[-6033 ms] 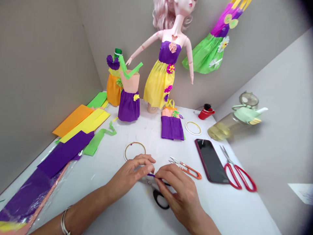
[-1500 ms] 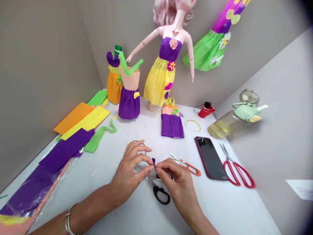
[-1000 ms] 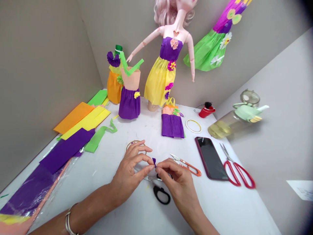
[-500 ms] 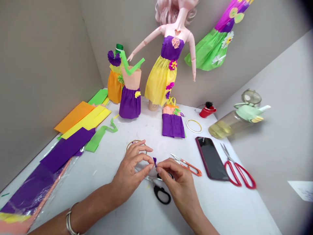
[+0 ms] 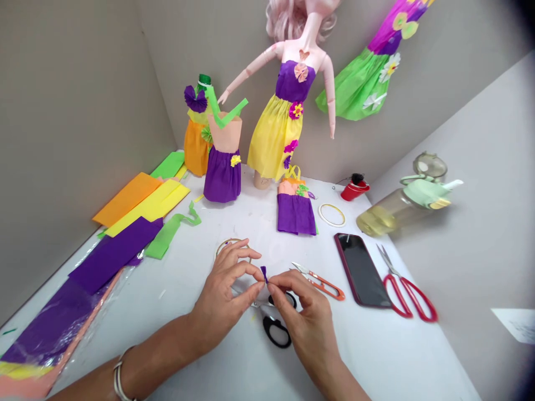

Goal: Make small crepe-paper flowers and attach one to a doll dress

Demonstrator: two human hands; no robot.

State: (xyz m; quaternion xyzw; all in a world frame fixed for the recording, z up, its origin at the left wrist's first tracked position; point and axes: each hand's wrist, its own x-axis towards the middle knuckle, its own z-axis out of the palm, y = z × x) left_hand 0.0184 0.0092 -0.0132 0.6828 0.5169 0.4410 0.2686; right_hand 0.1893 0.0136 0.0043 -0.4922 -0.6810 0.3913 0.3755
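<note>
A small piece of purple crepe paper (image 5: 264, 272), narrow at its base and fanned at the top, stands upright between my fingertips. My left hand (image 5: 228, 284) pinches it from the left with thumb and forefinger, the other fingers raised. From the right, thumb and forefinger of my right hand (image 5: 307, 312) are closed on its lower end. Black-handled scissors (image 5: 276, 331) lie on the table under my hands, their blades partly covered. Behind my left fingers a roll of tape (image 5: 223, 245) is half hidden. Orange thread snips (image 5: 320, 283) rest just beyond my right hand.
Crepe paper sheets (image 5: 117, 253) lie along the left. Paper-dressed figures and a doll (image 5: 273, 133) stand at the back, near a flat purple paper dress (image 5: 296, 214). On the right are a phone (image 5: 363, 270), red scissors (image 5: 409, 289), a bottle (image 5: 401, 209) and a red bucket (image 5: 354, 191).
Six seconds ago the purple piece lay low between my fingers, mostly hidden; since then it has come upright and fanned. Lately my hands have barely moved.
</note>
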